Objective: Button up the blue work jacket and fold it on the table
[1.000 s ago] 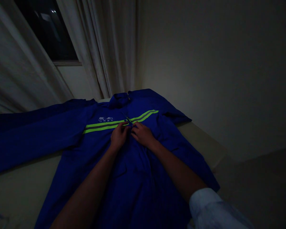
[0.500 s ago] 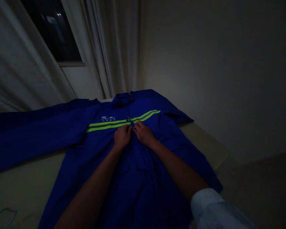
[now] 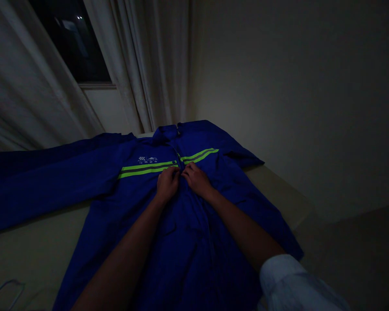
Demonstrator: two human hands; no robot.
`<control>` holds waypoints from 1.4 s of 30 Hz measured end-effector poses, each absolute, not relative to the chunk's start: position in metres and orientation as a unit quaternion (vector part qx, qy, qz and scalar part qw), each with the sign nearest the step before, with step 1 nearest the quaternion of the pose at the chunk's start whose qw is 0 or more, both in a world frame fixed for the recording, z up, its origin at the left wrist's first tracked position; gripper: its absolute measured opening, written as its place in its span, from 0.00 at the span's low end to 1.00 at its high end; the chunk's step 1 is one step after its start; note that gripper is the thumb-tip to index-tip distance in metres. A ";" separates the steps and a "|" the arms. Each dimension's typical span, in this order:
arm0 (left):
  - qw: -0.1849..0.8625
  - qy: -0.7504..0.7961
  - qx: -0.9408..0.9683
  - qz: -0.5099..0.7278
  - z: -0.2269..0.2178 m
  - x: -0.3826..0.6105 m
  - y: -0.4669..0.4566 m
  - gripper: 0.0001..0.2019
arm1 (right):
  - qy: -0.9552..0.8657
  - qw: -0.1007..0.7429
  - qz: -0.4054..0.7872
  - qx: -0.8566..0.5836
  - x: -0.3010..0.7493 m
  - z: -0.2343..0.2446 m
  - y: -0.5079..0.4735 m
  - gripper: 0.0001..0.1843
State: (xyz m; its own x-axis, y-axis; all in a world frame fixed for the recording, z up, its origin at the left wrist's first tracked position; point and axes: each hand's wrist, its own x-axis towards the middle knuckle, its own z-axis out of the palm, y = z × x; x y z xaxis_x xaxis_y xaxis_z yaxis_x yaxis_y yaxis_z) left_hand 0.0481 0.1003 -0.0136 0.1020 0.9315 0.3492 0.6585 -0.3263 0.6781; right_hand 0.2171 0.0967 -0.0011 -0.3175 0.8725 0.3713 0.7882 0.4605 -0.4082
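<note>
A blue work jacket with two yellow-green stripes across the chest lies front up on a pale table. Its collar points toward the far curtain and one sleeve stretches far left. My left hand and my right hand meet at the jacket's centre front, just below the stripes. Both have their fingers pinched on the two front edges of the fabric. What lies between the fingertips is too dark to make out.
Pale curtains and a dark window stand behind the table. A plain wall runs along the right. The table's right edge drops to a dark floor. A thin wire shape, perhaps a hanger, lies at the near left.
Both hands stay pinched at the jacket's front. The gap between the two stripe halves has closed up toward the collar, and the collar now lies neater.
</note>
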 end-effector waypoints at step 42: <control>0.206 0.485 0.721 0.451 -0.027 0.046 0.108 0.15 | -0.779 0.352 0.094 -0.511 0.217 -0.005 0.099 0.06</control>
